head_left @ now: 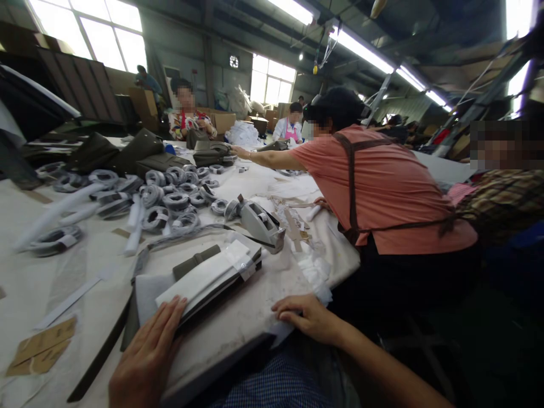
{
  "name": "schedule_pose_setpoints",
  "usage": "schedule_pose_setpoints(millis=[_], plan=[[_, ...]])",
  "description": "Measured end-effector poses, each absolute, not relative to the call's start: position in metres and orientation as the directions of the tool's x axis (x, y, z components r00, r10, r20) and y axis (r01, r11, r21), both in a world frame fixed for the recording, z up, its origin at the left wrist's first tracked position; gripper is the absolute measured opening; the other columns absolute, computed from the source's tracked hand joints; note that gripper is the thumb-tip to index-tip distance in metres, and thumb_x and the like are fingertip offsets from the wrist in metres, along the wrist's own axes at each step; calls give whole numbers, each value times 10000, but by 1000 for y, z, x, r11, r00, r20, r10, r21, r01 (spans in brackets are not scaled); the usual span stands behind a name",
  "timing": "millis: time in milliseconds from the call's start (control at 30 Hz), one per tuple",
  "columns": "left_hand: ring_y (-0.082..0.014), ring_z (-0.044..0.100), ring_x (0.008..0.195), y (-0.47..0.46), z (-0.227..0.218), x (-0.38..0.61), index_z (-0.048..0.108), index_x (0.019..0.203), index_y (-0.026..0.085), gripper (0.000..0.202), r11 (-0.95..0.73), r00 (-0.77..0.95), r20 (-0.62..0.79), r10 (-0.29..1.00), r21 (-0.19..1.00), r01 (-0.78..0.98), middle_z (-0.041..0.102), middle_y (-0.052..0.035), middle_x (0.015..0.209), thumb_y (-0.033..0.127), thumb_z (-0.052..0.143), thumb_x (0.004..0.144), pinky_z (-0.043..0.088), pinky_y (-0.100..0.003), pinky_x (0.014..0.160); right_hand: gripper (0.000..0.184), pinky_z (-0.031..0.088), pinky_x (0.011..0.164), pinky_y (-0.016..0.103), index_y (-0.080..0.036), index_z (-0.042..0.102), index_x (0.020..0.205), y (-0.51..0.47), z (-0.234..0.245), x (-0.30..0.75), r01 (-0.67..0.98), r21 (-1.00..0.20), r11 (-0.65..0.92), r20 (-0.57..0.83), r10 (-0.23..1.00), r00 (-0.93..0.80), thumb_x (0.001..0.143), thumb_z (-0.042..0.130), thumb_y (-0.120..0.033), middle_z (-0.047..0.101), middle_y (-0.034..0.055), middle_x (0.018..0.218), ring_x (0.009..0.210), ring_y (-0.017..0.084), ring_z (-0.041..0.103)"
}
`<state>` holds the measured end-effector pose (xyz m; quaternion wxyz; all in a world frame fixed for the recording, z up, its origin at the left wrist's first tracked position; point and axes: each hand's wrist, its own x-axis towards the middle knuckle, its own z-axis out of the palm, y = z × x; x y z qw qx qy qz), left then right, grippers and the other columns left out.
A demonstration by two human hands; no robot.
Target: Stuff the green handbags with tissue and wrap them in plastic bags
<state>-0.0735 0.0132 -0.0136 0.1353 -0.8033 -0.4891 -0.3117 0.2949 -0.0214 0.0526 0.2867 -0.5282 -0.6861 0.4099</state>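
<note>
In the head view, the camera wearer's two hands are lying well apart along the near edge of the desk (255, 303). The left hand (148, 348), at the lower left of centre, is resting its outstretched fingers on the near end of a long white pack (204, 275); it is pressing from above rather than closing around it. The pack is lying aslant in the lower middle of the frame, on top of dark olive material, and clear tape (241, 262) is crossing its far end. An olive roll (196, 260) is lying just behind it, and a dark strap (102, 349) is trailing toward the lower left, near flat cardboard pieces (42, 347).

The right hand (308, 316), right of centre near the bottom, is curling its fingers at the desk's edge, below crumpled white plastic (314, 273); whether it is gripping anything cannot be told. A grey tape dispenser (259, 224) is standing at the middle of the frame, beyond the pack. Grey coils (175, 201) are crowding the left of centre, with white rolls (134, 229) lying among them and dark bags (140, 150) piling up behind.

At the right, a person in a coral shirt (382, 192) is leaning over the desk, stretching an arm toward the bags near the upper centre. Two people are working beyond the far side.
</note>
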Motion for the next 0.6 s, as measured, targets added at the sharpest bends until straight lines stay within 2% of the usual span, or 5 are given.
schedule_pose_setpoints(millis=[167, 267, 367, 500, 600], plan=[[-261, 562, 1256, 14, -15, -77, 282, 1539, 275, 554, -475, 288, 659, 695, 120, 872, 491, -36, 1495, 345, 377, 998, 400, -372, 1063, 487, 225, 1198, 522, -228, 637, 1295, 6, 15, 289, 667, -743, 57, 183, 976, 120, 861, 643, -449, 543, 87, 1436, 1400, 309, 401], [-256, 601, 1206, 11, -12, -79, 291, 1534, 286, 572, -396, 169, 670, 723, 201, 896, 518, -39, 1472, 360, 435, 986, 469, -358, 980, 659, 114, 1217, 547, -219, 550, 1393, 17, -5, 272, 738, -668, 91, 133, 991, -2, 798, 727, -442, 364, 99, 1562, 1481, 336, 232], [-256, 623, 1173, 7, -7, -79, 300, 1527, 307, 596, -285, 7, 660, 751, 315, 905, 556, -31, 1433, 357, 501, 968, 518, -358, 909, 687, 83, 1220, 526, -252, 506, 1432, 21, -8, 243, 714, -657, 240, 117, 969, -218, 819, 712, -485, 310, 90, 1587, 1491, 327, 202], [-259, 619, 1184, 5, -4, -80, 290, 1529, 300, 638, -230, -106, 663, 741, 399, 888, 572, -36, 1415, 346, 552, 950, 526, -373, 932, 723, 58, 1217, 501, -276, 464, 1458, 43, 7, 190, 594, -664, 455, 122, 849, -514, 823, 702, -529, 319, 85, 1585, 1488, 309, 218], [-258, 612, 1198, 6, -4, -81, 296, 1527, 291, 642, -248, -104, 689, 718, 392, 886, 570, -43, 1417, 327, 564, 944, 515, -375, 966, 624, 118, 1207, 498, -295, 582, 1339, 75, 20, 144, 443, -774, 453, 147, 808, -570, 771, 773, -467, 465, 53, 1508, 1447, 313, 303]])
